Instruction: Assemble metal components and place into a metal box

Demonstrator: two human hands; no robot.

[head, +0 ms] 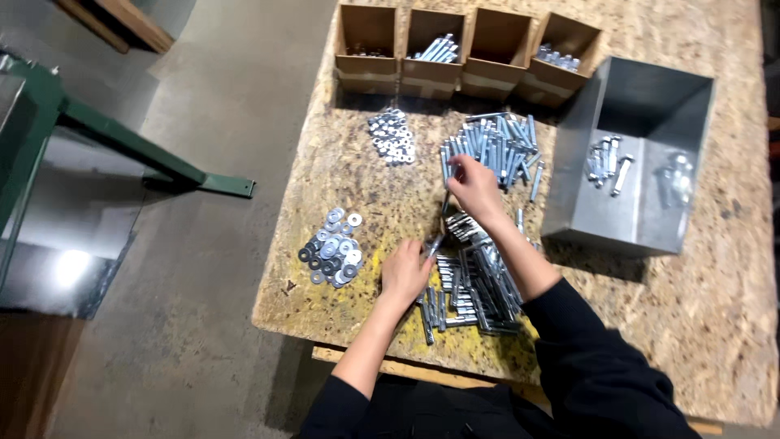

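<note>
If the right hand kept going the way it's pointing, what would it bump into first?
Probably the pile of loose bolts just ahead of the right hand, well before the cardboard boxes.

workshop, chipboard bench (715,325), sorted bolts (496,146)

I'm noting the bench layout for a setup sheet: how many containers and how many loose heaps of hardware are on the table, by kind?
Cardboard boxes: 4
Metal bin: 1
Heaps of washers: 1
Heaps of nuts: 1
Heaps of bolts: 1
Heaps of sleeved anchors: 1
Total: 9

The left hand rests at the anchors; the right hand pinches one piece.
</note>
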